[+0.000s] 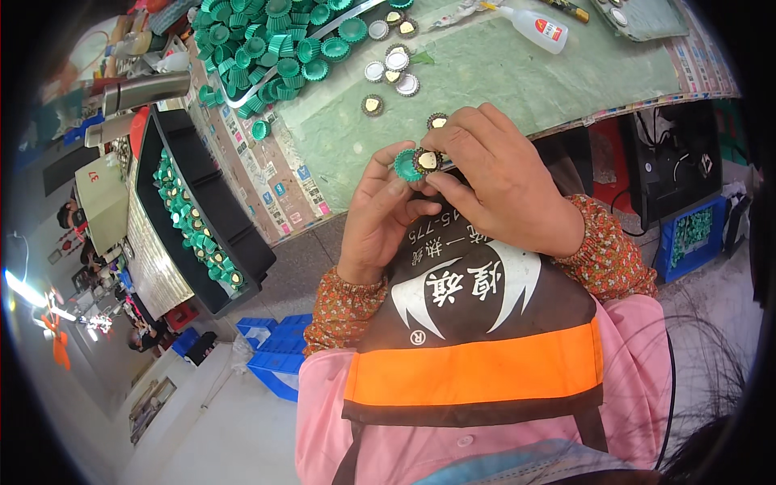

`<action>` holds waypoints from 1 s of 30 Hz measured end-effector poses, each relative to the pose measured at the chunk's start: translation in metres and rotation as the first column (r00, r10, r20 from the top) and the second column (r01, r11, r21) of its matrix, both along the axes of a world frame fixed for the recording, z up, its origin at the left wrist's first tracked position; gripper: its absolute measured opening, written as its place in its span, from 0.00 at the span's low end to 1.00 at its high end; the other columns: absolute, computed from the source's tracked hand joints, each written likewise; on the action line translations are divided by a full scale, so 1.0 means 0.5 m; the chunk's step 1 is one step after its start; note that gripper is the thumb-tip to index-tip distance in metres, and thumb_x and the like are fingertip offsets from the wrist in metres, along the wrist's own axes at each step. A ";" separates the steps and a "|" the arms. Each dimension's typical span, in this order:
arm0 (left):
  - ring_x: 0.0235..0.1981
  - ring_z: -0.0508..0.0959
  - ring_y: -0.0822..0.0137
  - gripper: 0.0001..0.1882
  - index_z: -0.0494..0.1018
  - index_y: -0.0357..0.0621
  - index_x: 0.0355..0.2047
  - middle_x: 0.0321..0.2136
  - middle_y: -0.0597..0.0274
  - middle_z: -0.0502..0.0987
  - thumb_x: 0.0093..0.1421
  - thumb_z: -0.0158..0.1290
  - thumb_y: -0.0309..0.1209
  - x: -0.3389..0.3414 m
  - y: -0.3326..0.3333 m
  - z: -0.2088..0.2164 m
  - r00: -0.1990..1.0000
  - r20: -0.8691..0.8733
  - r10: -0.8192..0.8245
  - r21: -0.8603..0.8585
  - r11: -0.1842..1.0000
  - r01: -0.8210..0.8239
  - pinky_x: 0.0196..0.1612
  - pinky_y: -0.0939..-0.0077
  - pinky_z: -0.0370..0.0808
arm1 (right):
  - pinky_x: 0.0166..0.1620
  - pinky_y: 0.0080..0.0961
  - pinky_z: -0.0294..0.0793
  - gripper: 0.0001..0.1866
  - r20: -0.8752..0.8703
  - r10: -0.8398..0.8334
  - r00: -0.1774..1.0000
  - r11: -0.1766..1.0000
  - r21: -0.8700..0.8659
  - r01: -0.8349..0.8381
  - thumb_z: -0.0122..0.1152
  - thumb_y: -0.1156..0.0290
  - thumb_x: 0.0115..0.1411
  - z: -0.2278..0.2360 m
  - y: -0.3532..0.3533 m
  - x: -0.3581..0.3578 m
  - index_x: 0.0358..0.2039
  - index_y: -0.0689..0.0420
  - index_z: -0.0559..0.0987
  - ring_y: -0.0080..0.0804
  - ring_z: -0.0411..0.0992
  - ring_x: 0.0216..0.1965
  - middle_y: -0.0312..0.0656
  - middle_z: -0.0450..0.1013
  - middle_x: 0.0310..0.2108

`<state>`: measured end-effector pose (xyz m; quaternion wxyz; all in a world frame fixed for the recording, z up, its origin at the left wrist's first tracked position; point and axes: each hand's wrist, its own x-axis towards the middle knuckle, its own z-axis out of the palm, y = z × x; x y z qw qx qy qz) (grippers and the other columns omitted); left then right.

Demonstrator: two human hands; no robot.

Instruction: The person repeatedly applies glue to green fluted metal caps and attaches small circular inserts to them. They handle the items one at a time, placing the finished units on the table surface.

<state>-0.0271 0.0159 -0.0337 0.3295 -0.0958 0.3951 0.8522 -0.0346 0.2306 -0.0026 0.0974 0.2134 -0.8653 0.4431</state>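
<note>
Green-topped table (598,77), blue crate (283,352) on the floor at left; by the table's near edge, left hand (373,212) pinches a round green cup (405,166), mouth facing up; right hand (493,174) grips a dark cap (428,161), pale face up, overlapping it.

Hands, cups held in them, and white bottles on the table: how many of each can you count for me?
Hands: 2 (left hand, right hand)
Green cup held: 1
Brown cup held: 1
White bottle on the table: 1
Total: 5
</note>
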 end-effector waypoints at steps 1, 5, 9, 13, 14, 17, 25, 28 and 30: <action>0.50 0.78 0.64 0.25 0.59 0.41 0.64 0.52 0.55 0.74 0.69 0.52 0.28 0.002 0.004 0.003 1.000 -0.013 0.009 -0.023 1.000 -0.009 0.48 0.67 0.84 | 0.43 0.37 0.69 0.16 0.012 -0.003 1.000 1.000 0.006 0.003 0.64 0.74 0.53 0.000 -0.002 0.002 0.42 0.60 0.75 0.45 0.69 0.39 0.45 0.68 0.36; 0.53 0.78 0.62 0.25 0.59 0.43 0.63 0.53 0.53 0.74 0.67 0.53 0.23 0.006 0.016 0.013 0.999 -0.035 0.022 -0.116 0.993 -0.026 0.49 0.66 0.84 | 0.42 0.39 0.71 0.15 0.029 -0.010 1.000 1.000 -0.025 0.011 0.63 0.74 0.53 -0.014 -0.018 0.010 0.42 0.61 0.74 0.47 0.69 0.39 0.47 0.68 0.36; 0.51 0.79 0.62 0.24 0.60 0.43 0.63 0.52 0.53 0.75 0.69 0.51 0.26 0.008 0.020 0.018 0.999 -0.045 -0.020 -0.189 0.982 0.011 0.49 0.66 0.84 | 0.42 0.40 0.72 0.16 0.033 0.012 0.999 0.999 -0.041 -0.011 0.63 0.75 0.54 -0.023 -0.019 0.012 0.43 0.63 0.73 0.49 0.69 0.39 0.50 0.67 0.37; 0.48 0.81 0.62 0.22 0.61 0.41 0.62 0.50 0.53 0.76 0.70 0.51 0.29 0.005 0.005 0.006 1.000 -0.002 -0.012 -0.133 0.991 0.012 0.49 0.67 0.85 | 0.42 0.40 0.72 0.17 0.066 0.024 0.997 0.998 -0.055 -0.021 0.62 0.75 0.54 -0.030 -0.021 0.018 0.44 0.64 0.73 0.50 0.69 0.40 0.50 0.67 0.37; 0.47 0.81 0.62 0.22 0.61 0.41 0.62 0.49 0.53 0.77 0.70 0.51 0.29 0.004 0.004 0.005 1.000 0.014 -0.006 -0.134 0.991 0.008 0.48 0.67 0.85 | 0.42 0.40 0.72 0.17 0.069 0.028 0.997 0.998 -0.057 -0.024 0.63 0.75 0.54 -0.027 -0.019 0.018 0.43 0.64 0.72 0.50 0.69 0.40 0.50 0.67 0.37; 0.46 0.81 0.63 0.23 0.61 0.39 0.63 0.49 0.54 0.77 0.70 0.51 0.31 0.006 0.000 0.000 0.999 0.043 0.007 -0.102 0.995 -0.003 0.47 0.68 0.86 | 0.42 0.40 0.73 0.16 0.060 0.022 0.998 0.998 -0.054 -0.019 0.63 0.76 0.53 -0.023 -0.018 0.019 0.43 0.63 0.72 0.50 0.70 0.40 0.50 0.66 0.37; 0.47 0.81 0.66 0.27 0.60 0.35 0.66 0.50 0.56 0.76 0.71 0.50 0.32 0.006 0.006 -0.005 0.996 0.087 -0.030 -0.071 0.997 0.037 0.47 0.70 0.86 | 0.43 0.40 0.73 0.15 0.038 0.030 0.999 0.999 -0.016 -0.030 0.63 0.76 0.51 -0.022 -0.016 0.018 0.39 0.63 0.72 0.49 0.70 0.40 0.49 0.66 0.37; 0.47 0.81 0.66 0.27 0.61 0.35 0.66 0.51 0.56 0.76 0.71 0.50 0.32 0.007 0.005 -0.011 0.995 0.088 -0.037 -0.065 0.997 0.043 0.48 0.70 0.85 | 0.42 0.39 0.73 0.14 0.028 0.032 0.999 1.000 0.000 -0.032 0.63 0.76 0.50 -0.025 -0.017 0.019 0.37 0.63 0.71 0.49 0.69 0.40 0.49 0.66 0.37; 0.48 0.81 0.66 0.26 0.61 0.34 0.66 0.52 0.56 0.76 0.71 0.50 0.32 0.008 0.005 -0.013 0.996 0.084 -0.041 -0.066 0.997 0.046 0.48 0.69 0.85 | 0.42 0.39 0.73 0.14 0.025 0.029 0.999 1.000 0.004 -0.029 0.63 0.76 0.49 -0.026 -0.016 0.019 0.37 0.63 0.71 0.49 0.69 0.40 0.49 0.66 0.37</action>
